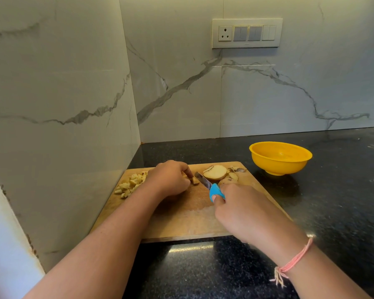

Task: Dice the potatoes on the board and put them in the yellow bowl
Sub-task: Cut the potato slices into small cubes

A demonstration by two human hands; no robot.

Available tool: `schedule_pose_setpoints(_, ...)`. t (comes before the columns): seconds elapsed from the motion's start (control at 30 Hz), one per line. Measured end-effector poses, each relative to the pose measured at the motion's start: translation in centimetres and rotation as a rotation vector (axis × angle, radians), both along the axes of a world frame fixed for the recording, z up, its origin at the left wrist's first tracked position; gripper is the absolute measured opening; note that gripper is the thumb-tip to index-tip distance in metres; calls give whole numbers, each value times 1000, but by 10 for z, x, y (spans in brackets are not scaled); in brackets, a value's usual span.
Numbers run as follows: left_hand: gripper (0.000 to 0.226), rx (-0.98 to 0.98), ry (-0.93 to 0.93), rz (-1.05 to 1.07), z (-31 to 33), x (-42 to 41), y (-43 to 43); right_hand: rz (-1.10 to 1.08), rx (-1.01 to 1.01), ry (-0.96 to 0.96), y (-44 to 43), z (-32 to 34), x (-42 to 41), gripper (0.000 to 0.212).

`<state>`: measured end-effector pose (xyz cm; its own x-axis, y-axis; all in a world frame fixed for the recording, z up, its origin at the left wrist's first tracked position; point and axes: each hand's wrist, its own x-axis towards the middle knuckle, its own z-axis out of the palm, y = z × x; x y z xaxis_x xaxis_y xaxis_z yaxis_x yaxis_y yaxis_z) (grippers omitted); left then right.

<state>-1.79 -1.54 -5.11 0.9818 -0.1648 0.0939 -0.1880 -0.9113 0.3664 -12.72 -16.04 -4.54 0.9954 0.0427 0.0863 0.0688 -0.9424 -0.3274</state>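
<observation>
Two bare hands over a rectangular wooden cutting board (181, 219), mid-frame. Fingers of the left hand (168, 178) curled, pinching a small pale potato piece (195, 180). Clamped in the right hand (240, 210), a blue-handled steel knife (206, 183), blade just beside that piece. Heaped at the board's left edge, diced potato cubes (131, 184); at its far edge, a cut potato half (215, 172). Right of centre, apart from the board, a round yellow plastic bowl (280, 158).

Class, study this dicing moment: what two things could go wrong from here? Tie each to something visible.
1. Fingers of the left hand pinch a potato piece close beside the knife blade; a slip could nick them.
2. The diced pile sits at the left edge of the board, far from the yellow bowl; cubes may spill in transfer.
</observation>
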Motion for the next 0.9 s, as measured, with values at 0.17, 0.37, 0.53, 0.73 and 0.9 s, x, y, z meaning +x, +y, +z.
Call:
schedule_pose_setpoints(0.17, 20, -74, 1, 23, 0, -1, -2, -10, 29, 54, 4, 0, 5, 38)
schedule_pose_setpoints(0.37, 14, -91, -2, 17, -1, -1, -3, -21, 90, 97, 4, 6, 12, 30)
schedule_pose_setpoints(0.53, 13, -101, -9, 27, -2, 0, -5, -34, 124, 122, 6, 3, 16, 32)
schedule_pose_setpoints(0.73, 14, -72, -44, 60, -6, 3, -5, 6, 119, 183, -3, 6, 2, 40)
schedule_pose_setpoints(0.9, 15, -65, -47, 73, -9, 8, -5, 17, 43, 191, -10, 14, -17, 39)
